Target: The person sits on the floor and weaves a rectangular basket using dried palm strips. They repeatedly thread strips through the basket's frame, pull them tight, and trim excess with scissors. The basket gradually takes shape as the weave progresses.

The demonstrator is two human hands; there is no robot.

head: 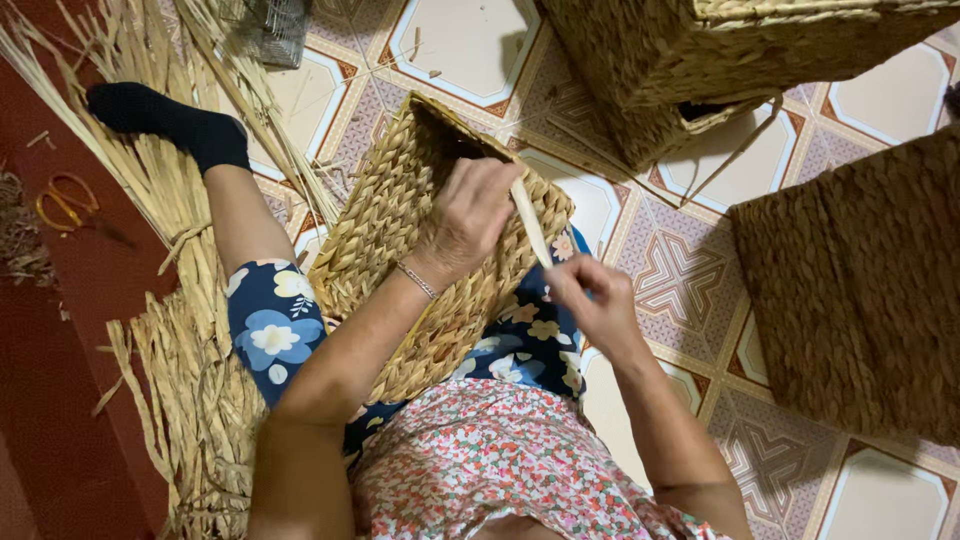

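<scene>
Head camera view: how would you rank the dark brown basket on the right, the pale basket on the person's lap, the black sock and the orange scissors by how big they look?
1. Dark brown basket, partly cut off.
2. Lap basket, nearer the camera, so this order is unsure.
3. Black sock.
4. Orange scissors.

One camera is sitting on the person's head and looking straight down. It is looking at the lap from close by. The left hand (pixel 468 215) and the right hand (pixel 597 300) are showing near the middle. The tiled floor (pixel 690 270) is spreading out all around them. No second view is sharing the scene.
</scene>
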